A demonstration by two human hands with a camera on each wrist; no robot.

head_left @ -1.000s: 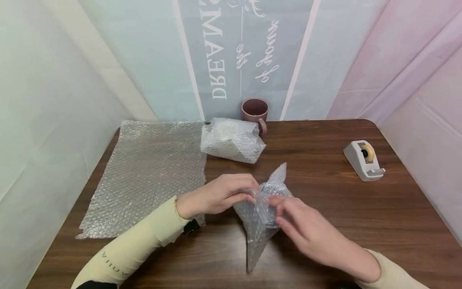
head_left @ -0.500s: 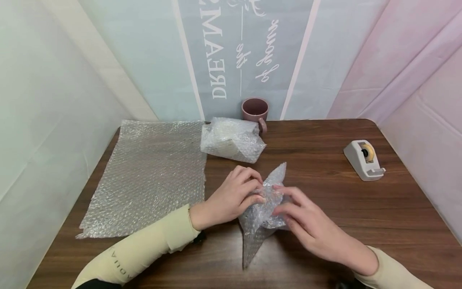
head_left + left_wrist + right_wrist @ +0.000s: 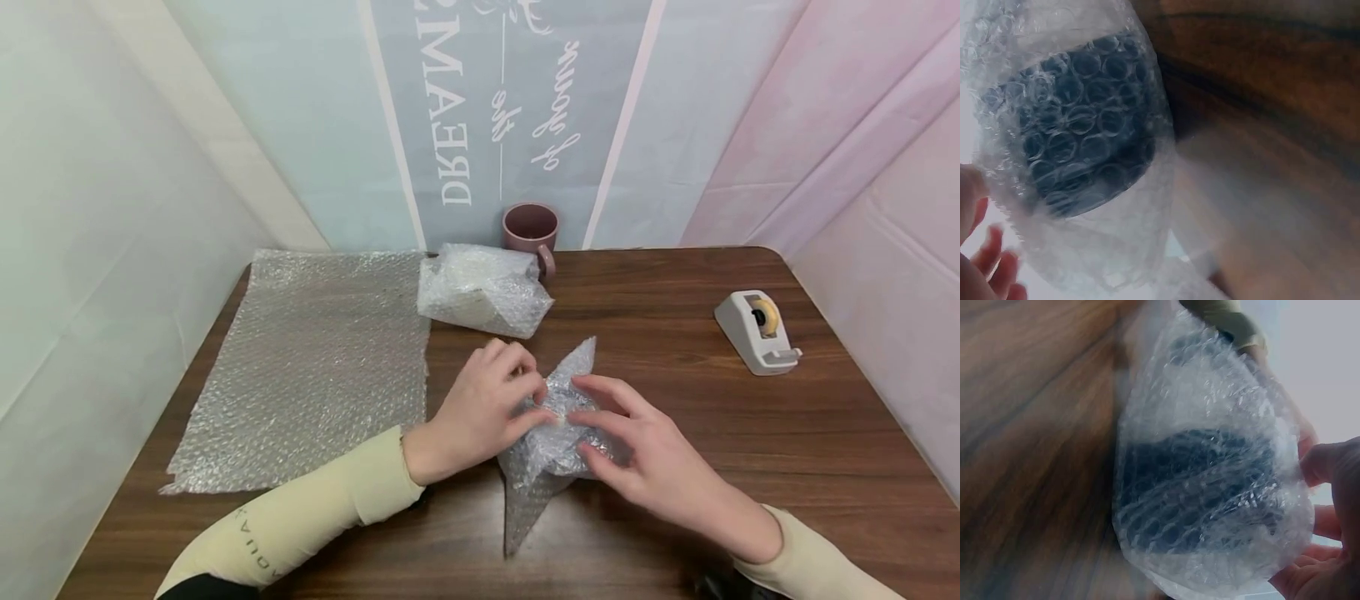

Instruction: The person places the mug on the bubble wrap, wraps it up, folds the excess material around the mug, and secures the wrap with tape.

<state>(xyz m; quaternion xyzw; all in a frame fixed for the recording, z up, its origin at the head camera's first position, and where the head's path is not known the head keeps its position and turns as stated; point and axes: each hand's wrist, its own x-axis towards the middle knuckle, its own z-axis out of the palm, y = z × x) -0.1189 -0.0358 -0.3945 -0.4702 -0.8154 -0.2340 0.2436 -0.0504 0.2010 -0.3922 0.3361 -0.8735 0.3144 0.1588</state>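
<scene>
On the table in front of me lies a bubble-wrapped bundle [image 3: 555, 450] with pointed loose ends at the near and far sides. A dark blue object [image 3: 1085, 125] shows through the bubble wrap [image 3: 1191, 406]; its kind is hard to make out. My left hand [image 3: 483, 404] holds the folded wrap on top, its fingers curled and its thumb pressed on the overlap. From the other side, my right hand [image 3: 648, 450] touches the wrap with spread, slightly bent fingers. In the right wrist view, right-hand fingers [image 3: 1329, 522] lie along the bundle's side.
A flat bubble wrap sheet [image 3: 307, 367] covers the left of the wooden table [image 3: 787, 450]. Behind the bundle lies another wrapped package [image 3: 483, 292], with a mauve mug [image 3: 529, 227] at the back edge. A white tape dispenser [image 3: 756, 333] stands at the right.
The raised wrap flap in my left hand has come down over the bundle. My left hand has shifted slightly right and its thumb now presses the flap; my right fingers have spread.
</scene>
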